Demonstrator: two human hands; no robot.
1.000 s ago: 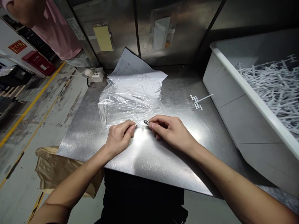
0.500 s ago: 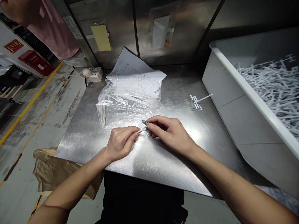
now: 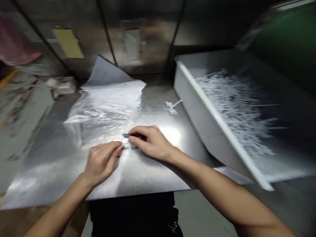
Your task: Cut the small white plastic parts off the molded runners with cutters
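My left hand (image 3: 102, 161) pinches the stem of a small white branched plastic sprue (image 3: 125, 144) between thumb and fingers. Close by on the right, my right hand (image 3: 154, 143) is closed on a small dark metal tool (image 3: 125, 135), whose tip reaches over the sprue; its exact kind is blurred. Both hands are low over the metal table (image 3: 145, 177). Just beyond them lies a clear plastic bag (image 3: 103, 115), partly under printed paper (image 3: 111, 79). Another white sprue (image 3: 171, 108) rests on the table near the bin.
A large grey bin (image 3: 195, 98) on the right holds a heap of white sprues (image 3: 232, 108). At the back left corner sits a power strip (image 3: 65, 85) with a plug. A metal panel with a yellow note (image 3: 68, 42) rises behind. Pink clothing (image 3: 17, 42) shows at far left.
The view has swung right, so the table and hands appear further left and more of the bin shows. Both hands keep their hold on the sprue and tool.
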